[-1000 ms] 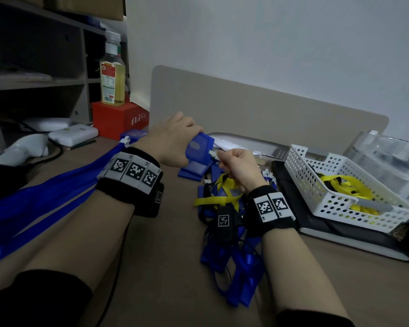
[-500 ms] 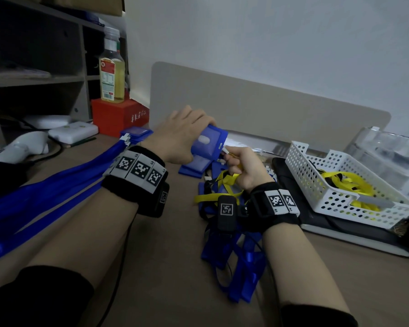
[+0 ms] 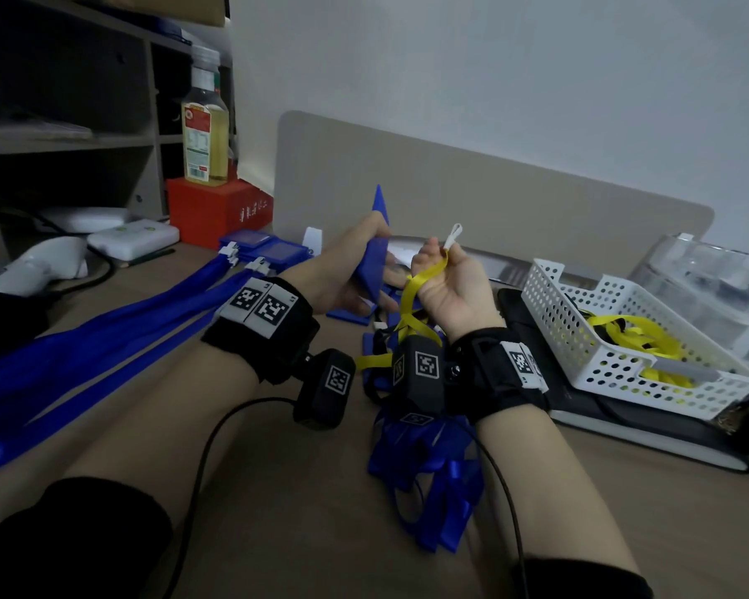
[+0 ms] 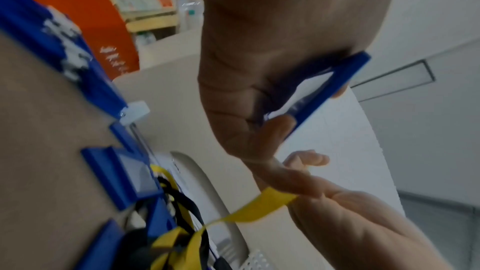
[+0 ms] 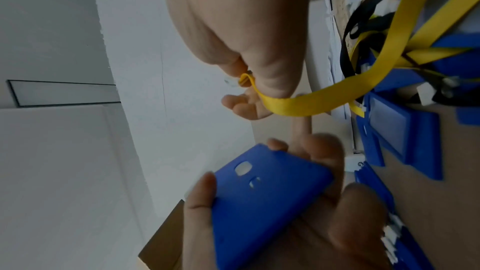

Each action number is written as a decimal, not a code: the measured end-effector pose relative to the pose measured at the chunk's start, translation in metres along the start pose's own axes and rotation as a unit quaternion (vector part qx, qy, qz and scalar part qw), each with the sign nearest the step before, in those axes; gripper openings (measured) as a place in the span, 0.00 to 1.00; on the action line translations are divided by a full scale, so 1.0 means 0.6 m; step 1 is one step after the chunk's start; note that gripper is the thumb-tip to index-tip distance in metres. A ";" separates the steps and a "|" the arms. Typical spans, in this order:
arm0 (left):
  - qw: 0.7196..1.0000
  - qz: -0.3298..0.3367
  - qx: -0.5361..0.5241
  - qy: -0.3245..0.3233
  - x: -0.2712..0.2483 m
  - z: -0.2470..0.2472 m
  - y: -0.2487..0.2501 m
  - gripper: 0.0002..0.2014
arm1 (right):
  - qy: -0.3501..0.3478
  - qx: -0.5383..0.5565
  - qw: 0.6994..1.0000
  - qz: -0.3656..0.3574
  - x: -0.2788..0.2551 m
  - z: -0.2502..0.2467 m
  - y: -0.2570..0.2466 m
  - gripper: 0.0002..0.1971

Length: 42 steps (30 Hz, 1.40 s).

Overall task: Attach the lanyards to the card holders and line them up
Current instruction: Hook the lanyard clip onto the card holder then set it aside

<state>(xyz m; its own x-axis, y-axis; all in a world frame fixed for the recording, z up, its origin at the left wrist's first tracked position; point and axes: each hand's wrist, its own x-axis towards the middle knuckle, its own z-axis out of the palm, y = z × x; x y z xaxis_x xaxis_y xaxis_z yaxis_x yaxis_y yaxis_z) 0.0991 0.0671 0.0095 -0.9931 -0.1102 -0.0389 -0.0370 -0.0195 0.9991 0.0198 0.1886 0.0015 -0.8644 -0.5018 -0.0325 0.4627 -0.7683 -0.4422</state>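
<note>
Perforated basket (image 3: 615, 365) sits right of tangled lanyards (image 3: 424, 477).

No legible text. Red box (image 3: 217, 211) bears white script, unreadable. Bottle (image 3: 204, 136) label too small. Wristband markers (image 3: 264, 301) only patterns.

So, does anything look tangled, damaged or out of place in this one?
Nothing damaged. The one untidy spot is the loose pile of lanyards under the right hand: the yellow lanyard it pinches trails into that snarl.
</note>
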 end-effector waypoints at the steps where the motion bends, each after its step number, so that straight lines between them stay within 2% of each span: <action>1: 1.000 -0.013 -0.006 -0.020 -0.003 0.003 -0.002 0.20 | 0.001 0.010 1.000 -0.006 -0.003 0.004 0.000 0.20; 7: 0.995 -0.051 0.061 -0.062 -0.012 0.006 -0.002 0.21 | 0.013 0.021 0.998 -0.059 0.011 -0.009 -0.010 0.17; 10: 0.999 -0.022 0.011 -0.033 -0.009 -0.009 0.009 0.18 | 0.071 -0.126 0.984 -0.105 0.016 -0.023 -0.017 0.14; 14: 0.997 0.030 -0.067 0.013 -0.009 -0.024 0.022 0.17 | 0.120 -0.371 0.914 -0.113 0.014 -0.031 -0.006 0.10; 18: 0.991 0.053 -0.120 0.023 -0.010 -0.029 0.027 0.16 | 0.049 -0.549 0.833 -0.057 0.004 -0.026 0.021 0.12; 20: 0.991 0.052 -0.125 0.023 -0.010 -0.026 0.027 0.17 | 0.006 -0.595 0.803 -0.026 0.001 -0.025 0.030 0.22; 22: 0.989 0.054 -0.135 0.028 -0.007 -0.023 0.025 0.18 | -0.039 -0.610 0.791 0.008 0.000 -0.024 0.034 0.28; 24: 0.986 0.058 -0.150 0.045 -0.004 -0.024 0.025 0.18 | -0.080 -0.623 0.778 0.038 -0.004 -0.024 0.039 0.30; 26: 0.982 0.067 -0.168 0.060 -0.002 -0.027 0.026 0.18 | -0.104 -0.658 0.744 0.049 -0.008 -0.025 0.042 0.31; 28: 0.978 0.069 -0.184 0.065 -0.001 -0.026 0.026 0.18 | -0.124 -0.690 0.712 0.046 -0.012 -0.029 0.043 0.24; 29: 0.977 0.069 -0.190 0.066 -0.001 -0.025 0.026 0.18 | -0.136 -0.688 0.711 0.046 -0.014 -0.031 0.043 0.21; 32: 0.975 0.076 -0.198 0.071 -0.002 -0.022 0.026 0.17 | -0.140 -0.662 0.735 0.048 -0.014 -0.037 0.043 0.18; 35: 0.971 0.084 -0.205 0.087 -0.002 -0.026 0.031 0.17 | -0.129 -0.651 0.747 0.052 -0.017 -0.033 0.043 0.05; 36: 0.970 0.085 -0.210 0.093 -0.003 -0.027 0.032 0.17 | -0.127 -0.638 0.757 0.056 -0.017 -0.033 0.041 0.03; 38: 0.966 0.086 -0.215 0.113 -0.001 -0.028 0.034 0.16 | -0.117 -0.608 0.784 0.050 -0.016 -0.037 0.038 0.06; 42: 0.966 0.076 -0.184 0.165 0.007 -0.032 0.030 0.16 | -0.078 -0.573 0.815 0.013 -0.001 -0.050 0.034 0.10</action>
<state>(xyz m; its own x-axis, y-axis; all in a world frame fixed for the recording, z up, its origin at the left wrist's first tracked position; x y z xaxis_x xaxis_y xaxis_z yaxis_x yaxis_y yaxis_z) 0.0962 0.0469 0.0268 -0.8926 -0.4487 0.0439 0.2079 -0.3233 0.9232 0.0240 0.1852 -0.0342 -0.7798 -0.6257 0.0199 -0.0856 0.0751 -0.9935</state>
